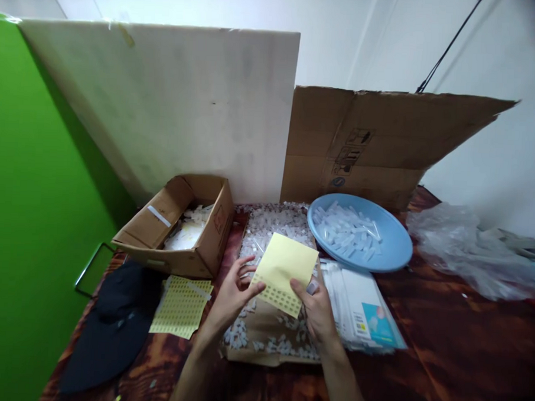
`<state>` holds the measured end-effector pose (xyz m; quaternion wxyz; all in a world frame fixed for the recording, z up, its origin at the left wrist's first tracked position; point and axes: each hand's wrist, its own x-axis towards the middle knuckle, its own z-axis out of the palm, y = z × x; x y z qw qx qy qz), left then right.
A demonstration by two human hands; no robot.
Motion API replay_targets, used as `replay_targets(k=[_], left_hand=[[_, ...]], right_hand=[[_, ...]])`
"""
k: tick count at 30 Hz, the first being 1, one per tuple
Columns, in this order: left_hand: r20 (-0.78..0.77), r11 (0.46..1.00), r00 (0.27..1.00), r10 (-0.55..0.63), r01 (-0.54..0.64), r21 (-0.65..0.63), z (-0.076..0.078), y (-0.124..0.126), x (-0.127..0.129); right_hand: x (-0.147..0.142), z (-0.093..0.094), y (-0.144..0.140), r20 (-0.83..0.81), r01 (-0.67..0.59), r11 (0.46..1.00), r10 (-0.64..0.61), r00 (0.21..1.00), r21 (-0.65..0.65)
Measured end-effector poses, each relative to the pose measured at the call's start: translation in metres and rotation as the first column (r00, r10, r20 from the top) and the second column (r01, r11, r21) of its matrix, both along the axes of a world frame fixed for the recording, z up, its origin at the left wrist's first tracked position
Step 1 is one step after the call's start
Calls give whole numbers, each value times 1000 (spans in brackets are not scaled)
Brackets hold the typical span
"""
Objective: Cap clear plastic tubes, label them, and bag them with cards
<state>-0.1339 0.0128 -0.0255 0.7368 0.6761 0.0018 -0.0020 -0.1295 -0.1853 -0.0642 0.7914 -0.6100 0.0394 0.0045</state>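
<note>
A pale yellow sticker sheet (286,263) is held up over the middle of the work area, its upper part blank and several rows of small dark-printed labels along its lower edge. My right hand (319,309) grips the sheet's right side, thumb on top, with a small whitish piece showing by its fingers. At the lower left corner, my left hand (234,290) has its thumb on the sheet's edge and its fingers curled partly behind. Below lies a flat cardboard tray (266,327) strewn with many small white pieces (275,218).
To the left are an open cardboard box (215,236) with papers inside, another yellow label sheet (180,309) and a black cap (116,318). On the right, a blue basin (396,241) of white pieces overlaps packaged white sheets (356,293); clear plastic (464,250) lies beyond.
</note>
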Motion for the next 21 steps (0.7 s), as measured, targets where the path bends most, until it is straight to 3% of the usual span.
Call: replay_targets(k=[3,4,6,7,8,11,14,17,21], left_hand=[[-41,991,996,-82,85,104,-4,-1,-9],[-27,980,995,-98,101,170,-2,0,-10],[36,934,986,-164,144,328,6,3,-10],[75,898,972,-221,173,405,11,4,-8],[107,857,951,-290,208,472,17,5,-6],[150,751,874,-462,296,590,32,5,0],[179,747,875,-450,260,612,38,1,5],[198,771,913,-356,167,614,35,1,6],[280,771,913,-296,55,634,27,3,3]], right_hand=[[2,3,-21,11,167,977,-167,986,-131],[5,9,-32,75,284,929,-274,959,-238],[10,25,-52,295,499,756,-406,865,-424],[13,34,-59,406,547,690,-380,831,-475],[15,44,-64,492,555,659,-307,815,-508],[17,66,-61,523,320,711,78,849,-626],[14,69,-42,318,-85,722,403,858,-686],[8,54,-23,160,-305,726,495,854,-617],[-2,34,-8,154,-355,789,485,861,-502]])
